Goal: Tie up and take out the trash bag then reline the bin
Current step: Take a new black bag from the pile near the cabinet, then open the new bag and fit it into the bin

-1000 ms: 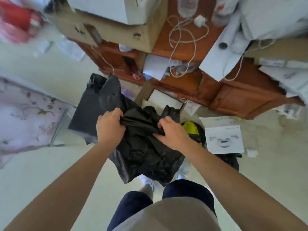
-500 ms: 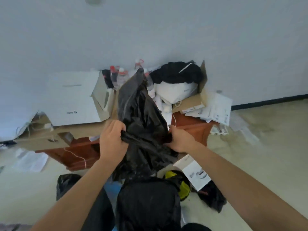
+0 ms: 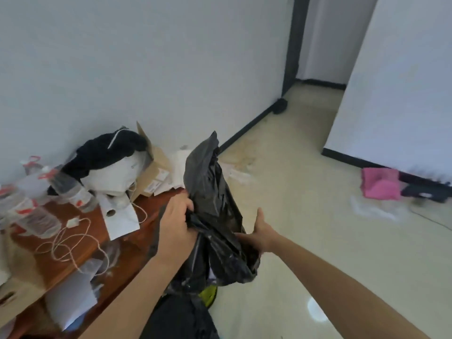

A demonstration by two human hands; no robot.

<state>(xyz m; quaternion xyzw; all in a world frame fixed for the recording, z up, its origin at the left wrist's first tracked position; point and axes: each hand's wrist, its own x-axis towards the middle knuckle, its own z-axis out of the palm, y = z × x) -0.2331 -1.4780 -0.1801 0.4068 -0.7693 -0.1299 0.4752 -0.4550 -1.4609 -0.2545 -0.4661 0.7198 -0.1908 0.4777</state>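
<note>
A black plastic trash bag (image 3: 212,192) hangs in the air in front of me, its loose top sticking upward. My left hand (image 3: 176,223) grips the bag's left side, fingers closed in the plastic. My right hand (image 3: 259,233) holds the bag's right side from below, thumb raised. Below the bag a second black bag (image 3: 181,314) with something yellow-green (image 3: 208,293) beside it sits by my legs. The bin itself is hidden.
A low wooden cabinet (image 3: 137,255) at left carries plastic bottles (image 3: 31,216), a white cable (image 3: 68,243), papers and a cardboard box (image 3: 151,165). A pink cloth (image 3: 380,183) lies by the right wall. A doorway (image 3: 318,45) opens at the far right.
The view has swung up and to the right, from the cabinet front to the room and doorway. Both hands have kept hold of the black bag, now lifted higher.
</note>
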